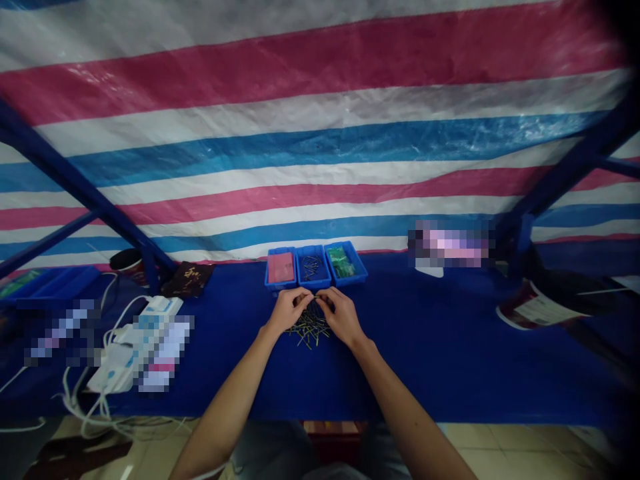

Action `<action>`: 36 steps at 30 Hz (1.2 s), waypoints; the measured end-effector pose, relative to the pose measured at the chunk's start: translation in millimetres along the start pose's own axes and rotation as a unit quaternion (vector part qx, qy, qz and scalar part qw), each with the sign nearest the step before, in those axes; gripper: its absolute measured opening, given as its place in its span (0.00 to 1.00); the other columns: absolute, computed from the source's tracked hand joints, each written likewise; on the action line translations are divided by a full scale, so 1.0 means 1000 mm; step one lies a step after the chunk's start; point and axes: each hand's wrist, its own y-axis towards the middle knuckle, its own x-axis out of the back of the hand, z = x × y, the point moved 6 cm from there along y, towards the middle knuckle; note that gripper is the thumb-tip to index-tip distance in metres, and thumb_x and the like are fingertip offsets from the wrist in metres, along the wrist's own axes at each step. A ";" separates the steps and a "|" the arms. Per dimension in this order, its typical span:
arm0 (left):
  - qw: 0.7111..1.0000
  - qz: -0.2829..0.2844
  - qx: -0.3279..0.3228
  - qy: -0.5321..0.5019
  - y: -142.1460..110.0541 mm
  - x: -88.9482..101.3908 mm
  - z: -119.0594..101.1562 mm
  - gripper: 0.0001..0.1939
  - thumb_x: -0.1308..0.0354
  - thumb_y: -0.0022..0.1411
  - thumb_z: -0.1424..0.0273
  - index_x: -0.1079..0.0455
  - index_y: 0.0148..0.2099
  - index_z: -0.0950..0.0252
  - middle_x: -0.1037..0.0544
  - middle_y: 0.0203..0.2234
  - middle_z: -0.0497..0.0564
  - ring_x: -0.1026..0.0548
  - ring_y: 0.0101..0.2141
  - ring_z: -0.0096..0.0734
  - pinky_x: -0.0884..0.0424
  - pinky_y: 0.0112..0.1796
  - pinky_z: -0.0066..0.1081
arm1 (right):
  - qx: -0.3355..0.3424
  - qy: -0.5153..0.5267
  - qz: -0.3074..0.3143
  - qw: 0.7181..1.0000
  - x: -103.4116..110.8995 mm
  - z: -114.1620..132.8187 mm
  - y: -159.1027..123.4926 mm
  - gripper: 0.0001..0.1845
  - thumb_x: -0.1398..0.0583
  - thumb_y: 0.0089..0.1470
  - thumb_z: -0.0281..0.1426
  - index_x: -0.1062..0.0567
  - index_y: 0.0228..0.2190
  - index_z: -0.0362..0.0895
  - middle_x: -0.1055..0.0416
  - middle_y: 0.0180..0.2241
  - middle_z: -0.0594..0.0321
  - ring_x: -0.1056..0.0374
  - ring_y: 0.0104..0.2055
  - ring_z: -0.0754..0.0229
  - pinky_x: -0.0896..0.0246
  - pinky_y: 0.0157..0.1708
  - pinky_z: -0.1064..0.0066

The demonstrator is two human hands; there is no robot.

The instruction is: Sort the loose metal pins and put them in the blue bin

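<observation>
Forearm [227, 400] on the left side slants from the near edge of the blue table [430, 367] toward far and right, its wrist low over the cloth. Left hand [285, 312] is turned inward, knuckles up, with fingers curled and thumb brought close to the index finger; the two tips look nearly together on the left end of a thin piece [317, 297]. Just far of this hand stands a blue tray with pink pieces [281, 267]. Between the hands, and slightly near of them, a loose pile of thin yellowish pieces [309, 331] lies on the table, while far of the gap stands the middle tray with thin dark pieces [311, 267]. Right hand [342, 313] mirrors the left, bent inward, thumb and index finger drawn in at the right end of the thin piece; whether these tips are clamped on it or only touching, I cannot tell. Far of it is a tray with green pieces [341, 261]. Right forearm [400, 393] slants from near right toward far left, the wrist just beside the pile
</observation>
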 end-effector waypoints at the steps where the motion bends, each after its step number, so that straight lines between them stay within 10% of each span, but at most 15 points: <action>1: 1.000 0.000 0.000 0.000 0.000 0.000 0.000 0.16 0.45 0.68 0.61 0.24 0.36 0.68 0.29 0.19 0.45 0.36 0.21 0.24 0.40 0.26 0.25 | 0.001 0.002 0.000 1.000 0.000 0.000 0.000 0.08 0.44 0.63 0.32 0.24 0.40 0.47 0.29 0.32 0.62 0.33 0.32 0.59 0.40 0.33 0.69; 36: 1.000 -0.003 -0.006 -0.016 0.000 0.002 0.001 0.14 0.43 0.67 0.63 0.24 0.39 0.68 0.27 0.21 0.46 0.33 0.22 0.24 0.39 0.28 0.25 | 0.005 0.003 0.015 1.000 0.005 0.002 0.001 0.12 0.44 0.65 0.31 0.22 0.45 0.50 0.26 0.37 0.61 0.30 0.36 0.59 0.38 0.35 0.71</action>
